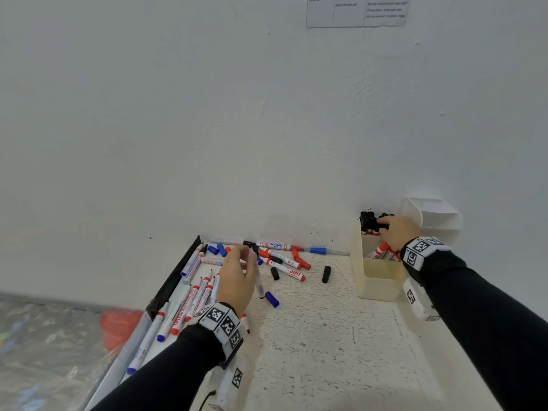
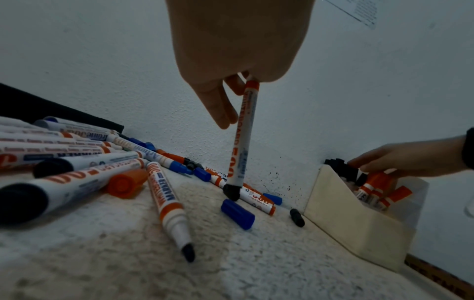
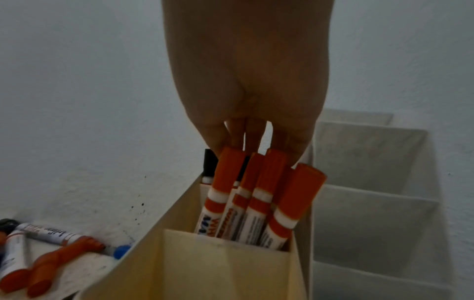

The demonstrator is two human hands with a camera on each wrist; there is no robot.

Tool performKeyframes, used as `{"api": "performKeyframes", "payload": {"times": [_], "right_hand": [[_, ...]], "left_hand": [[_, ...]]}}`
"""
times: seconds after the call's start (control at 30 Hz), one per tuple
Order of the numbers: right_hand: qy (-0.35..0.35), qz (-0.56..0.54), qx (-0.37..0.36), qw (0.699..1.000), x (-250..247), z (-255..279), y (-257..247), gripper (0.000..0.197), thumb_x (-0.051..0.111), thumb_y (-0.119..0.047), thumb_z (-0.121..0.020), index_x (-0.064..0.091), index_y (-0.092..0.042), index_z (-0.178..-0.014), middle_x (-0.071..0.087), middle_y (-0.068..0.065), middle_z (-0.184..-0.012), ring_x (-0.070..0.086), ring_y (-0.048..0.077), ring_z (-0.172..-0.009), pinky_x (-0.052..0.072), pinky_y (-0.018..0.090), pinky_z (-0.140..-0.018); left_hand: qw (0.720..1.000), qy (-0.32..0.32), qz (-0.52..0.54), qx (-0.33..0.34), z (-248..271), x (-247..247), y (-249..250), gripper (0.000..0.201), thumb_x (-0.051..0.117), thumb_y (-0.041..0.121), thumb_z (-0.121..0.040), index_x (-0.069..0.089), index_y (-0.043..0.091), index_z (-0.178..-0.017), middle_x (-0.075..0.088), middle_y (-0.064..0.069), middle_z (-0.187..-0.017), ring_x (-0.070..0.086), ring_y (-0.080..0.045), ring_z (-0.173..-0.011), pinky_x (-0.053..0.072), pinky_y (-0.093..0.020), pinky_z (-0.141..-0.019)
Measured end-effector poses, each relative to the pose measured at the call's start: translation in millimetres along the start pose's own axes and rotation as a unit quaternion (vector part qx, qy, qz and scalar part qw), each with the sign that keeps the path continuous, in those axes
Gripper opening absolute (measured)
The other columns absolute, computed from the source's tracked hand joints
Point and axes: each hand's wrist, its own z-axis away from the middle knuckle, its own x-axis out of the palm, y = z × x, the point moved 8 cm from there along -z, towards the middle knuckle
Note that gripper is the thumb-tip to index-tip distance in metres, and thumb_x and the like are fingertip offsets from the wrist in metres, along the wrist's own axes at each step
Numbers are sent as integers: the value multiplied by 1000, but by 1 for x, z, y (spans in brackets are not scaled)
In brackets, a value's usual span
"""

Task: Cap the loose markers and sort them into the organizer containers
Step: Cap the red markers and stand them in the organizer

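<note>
Head view: the left hand [image 1: 237, 277] pinches a whiteboard marker [image 1: 258, 277] upright among the loose markers; the right hand [image 1: 396, 231] curls over black-capped markers [image 1: 369, 221] in the cream organizer [image 1: 379, 280]'s rear compartment.

Left wrist view: the marker's black end touches the table just beside a blue cap [image 2: 237, 214]. Judged best: match cap colour to the tip, then press straight down.

Right wrist view: fingers [image 3: 256, 134] reach behind the red-capped markers [image 3: 256, 192]; whether they grip anything stays hidden.
</note>
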Motion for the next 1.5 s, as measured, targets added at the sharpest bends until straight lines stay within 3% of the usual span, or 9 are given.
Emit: {"api": "performKeyframes", "payload": {"times": [0.17,0.4,0.6,0.73,0.9,1.0,1.13,1.3,1.5], "right_hand": [[-5,17,0,1000,14,-2,-2,39,44,-7,-90,49,-3,-129,49,16,-134,46,33,-121,38,40,-103],[106,-11,-67,992,2,37,-53,28,47,-9,-89,59,-9,-114,49,8,-127,38,26,-120,34,36,-99],[-144,-75,-162,973,94,67,-128,31,45,-17,-94,57,-16,-122,51,6,-128,48,22,-118,37,31,-101],[-276,-11,-186,943,160,93,-165,44,37,-27,-98,36,-21,-142,31,4,-150,31,21,-137,25,32,-111],[-257,63,-179,948,185,93,-180,48,30,-34,-99,24,-25,-146,19,2,-155,24,24,-140,22,39,-114],[-233,57,-158,958,183,89,-180,46,33,-32,-99,32,-20,-143,34,5,-149,35,23,-134,30,37,-112],[-154,25,-107,982,172,81,-174,31,43,-28,-95,53,-16,-122,58,3,-119,56,16,-105,48,26,-90],[-157,22,-158,975,173,81,-174,40,43,-24,-96,42,-29,-136,36,2,-145,41,21,-127,41,31,-102],[-156,13,-130,979,171,79,-170,23,53,-17,-92,54,-15,-115,59,4,-116,58,16,-100,47,23,-87]], "left_hand": [[997,1,45,-65,-4,-2,-12,32,48,30,-95,50,11,-120,58,4,-98,64,-18,-82,58,-38,-76],[991,1,40,-131,2,-17,-28,34,40,34,-97,46,14,-124,61,-2,-101,60,-17,-83,52,-32,-78],[993,5,0,-119,8,-28,-36,33,30,27,-101,50,7,-118,54,-1,-81,56,-18,-74,42,-26,-66],[983,-98,-71,-138,15,-23,-50,37,39,23,-96,47,13,-131,57,-11,-114,54,-25,-100,46,-36,-90],[967,-162,-143,-133,26,-31,-57,52,49,21,-94,33,22,-143,36,-6,-145,36,-20,-133,35,-36,-111],[967,-174,-119,-146,28,-34,-63,49,52,22,-93,38,23,-140,48,-2,-136,52,-13,-114,53,-24,-87],[967,-172,-104,-157,29,-35,-66,39,48,25,-95,42,24,-133,53,-1,-128,53,-4,-89,48,-12,-53],[966,-173,-100,-163,33,-33,-63,36,50,23,-94,47,23,-129,54,-1,-126,53,-13,-105,55,-34,-87],[965,-170,-145,-138,33,-30,-61,44,56,18,-90,47,26,-132,49,-2,-129,46,-16,-117,41,-35,-106]]}}
